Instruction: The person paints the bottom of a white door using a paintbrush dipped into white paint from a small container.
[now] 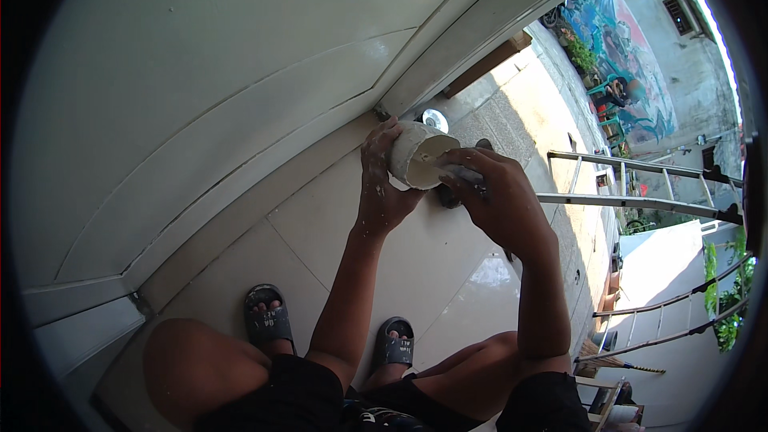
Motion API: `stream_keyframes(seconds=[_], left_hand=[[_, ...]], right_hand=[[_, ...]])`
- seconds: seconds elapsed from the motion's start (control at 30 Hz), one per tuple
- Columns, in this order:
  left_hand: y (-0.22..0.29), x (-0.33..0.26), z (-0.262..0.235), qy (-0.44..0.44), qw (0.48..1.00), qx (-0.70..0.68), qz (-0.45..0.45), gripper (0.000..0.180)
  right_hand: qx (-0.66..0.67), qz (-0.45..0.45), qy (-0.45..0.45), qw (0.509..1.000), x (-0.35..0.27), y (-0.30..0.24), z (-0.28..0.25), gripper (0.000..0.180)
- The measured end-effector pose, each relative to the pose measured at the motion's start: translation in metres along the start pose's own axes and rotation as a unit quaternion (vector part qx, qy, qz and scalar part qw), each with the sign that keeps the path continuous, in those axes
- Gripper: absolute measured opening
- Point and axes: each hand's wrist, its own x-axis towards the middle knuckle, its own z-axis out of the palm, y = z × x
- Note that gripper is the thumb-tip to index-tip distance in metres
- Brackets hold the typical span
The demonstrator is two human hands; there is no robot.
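Observation:
My left hand [382, 168] grips a white, paint-smeared bowl [410, 144], its fingers wrapped round the wall. The bowl is tilted, with its mouth facing to the right. At that mouth, my right hand [492, 188] is closed on a greyish tool [470, 179]. The tool's far end is at or inside the bowl and mostly hidden, so its exact kind does not show. White specks and smears cover both hands.
A large white panelled door [240, 80] stands along the left. Just beyond the bowl, a round shiny object [434, 120] rests on the floor. Metal ladders [640, 202] are outside at the right. Pale tiles [352, 272] lie under my sandalled feet. A person [628, 92] sits far off by a painted wall.

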Motion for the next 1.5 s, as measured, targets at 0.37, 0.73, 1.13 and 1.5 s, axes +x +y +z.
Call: stream_keyframes(seconds=[0.37, 0.73, 1.13, 1.5], left_hand=[[0.014, 0.004, -0.002, -0.011, 0.993, 0.003, -0.121, 0.103], [0.009, 0.009, -0.007, -0.049, 0.996, -0.007, -0.077, 0.105], [0.008, 0.009, -0.011, -0.012, 0.995, -0.003, -0.098, 0.100], [0.013, 0.011, -0.007, 0.018, 0.991, 0.081, -0.108, 0.094]], right_hand=[[0.083, -0.010, 0.083, 0.993, 0.002, 0.008, 0.001, 0.026], [0.102, 0.013, 0.083, 0.991, 0.009, 0.007, 0.007, 0.024], [0.116, 0.073, 0.134, 0.981, 0.005, 0.009, -0.020, 0.018], [0.038, -0.040, 0.186, 0.981, 0.009, 0.020, -0.002, 0.020]])
